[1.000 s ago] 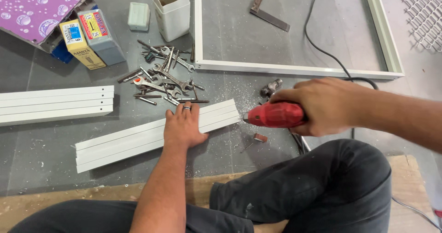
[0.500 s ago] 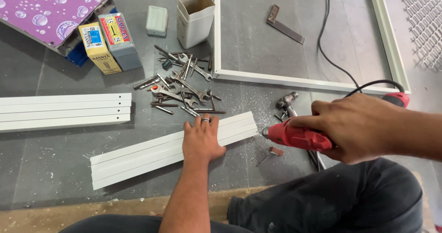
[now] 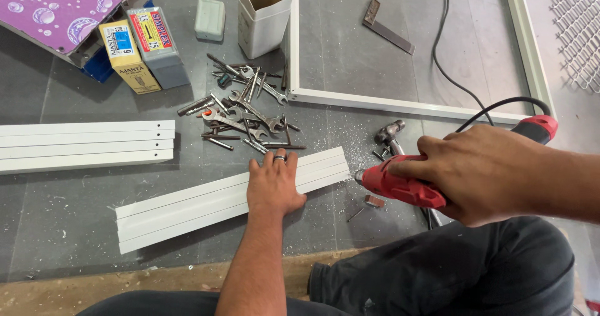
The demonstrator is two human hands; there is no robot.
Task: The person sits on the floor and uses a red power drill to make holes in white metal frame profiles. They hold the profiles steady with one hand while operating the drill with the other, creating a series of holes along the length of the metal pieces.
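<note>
Left hand (image 3: 274,186) pressed flat, open, on white strip (image 3: 187,208) | right hand (image 3: 484,173) gripped red drill (image 3: 403,188) at strip's end | risk: your bit could skid, strip could kick loose.

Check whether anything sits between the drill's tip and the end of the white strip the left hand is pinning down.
Nothing visible does. The red drill in the right hand has its tip right at the end of the white strip; only metal shavings lie there. The left hand presses farther along.

Left hand (image 3: 274,185) lies flat, fingers spread; right hand (image 3: 484,172) clenched.
</note>
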